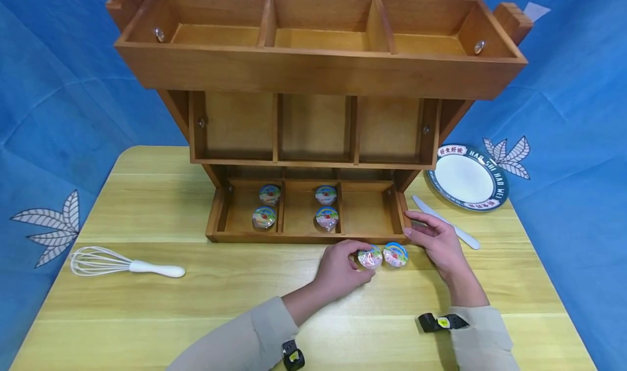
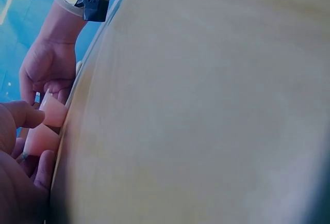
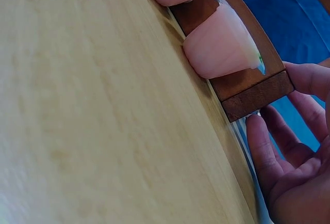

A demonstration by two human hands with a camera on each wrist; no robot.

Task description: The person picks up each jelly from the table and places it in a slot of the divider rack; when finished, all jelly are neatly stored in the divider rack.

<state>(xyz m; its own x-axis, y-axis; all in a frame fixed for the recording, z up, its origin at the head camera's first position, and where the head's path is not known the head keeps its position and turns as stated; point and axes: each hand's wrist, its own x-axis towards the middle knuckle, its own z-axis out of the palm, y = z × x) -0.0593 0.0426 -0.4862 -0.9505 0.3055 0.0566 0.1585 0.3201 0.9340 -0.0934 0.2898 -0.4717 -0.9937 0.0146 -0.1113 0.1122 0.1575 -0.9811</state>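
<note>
In the head view, my left hand (image 1: 338, 270) holds a small pink cup (image 1: 369, 257) between thumb and fingers, just in front of the lowest wooden tray (image 1: 274, 239). A second cup (image 1: 395, 254) stands close to its right. The left wrist view shows the held cup (image 2: 41, 141) beside the other cup (image 2: 54, 111). Against the right end of that tray, my right hand (image 1: 441, 248) rests its fingertips. Bent, spread fingers of the right hand (image 3: 299, 146) touch the tray's corner (image 3: 260, 95) in the right wrist view.
The tray holds cups in its left (image 1: 264, 217) and middle (image 1: 326, 217) compartments. Above it rise two wooden tiers (image 1: 313, 69). A white whisk (image 1: 157, 269) lies at left; a white knife (image 1: 446, 221) and a green-rimmed plate (image 1: 501, 183) are at right.
</note>
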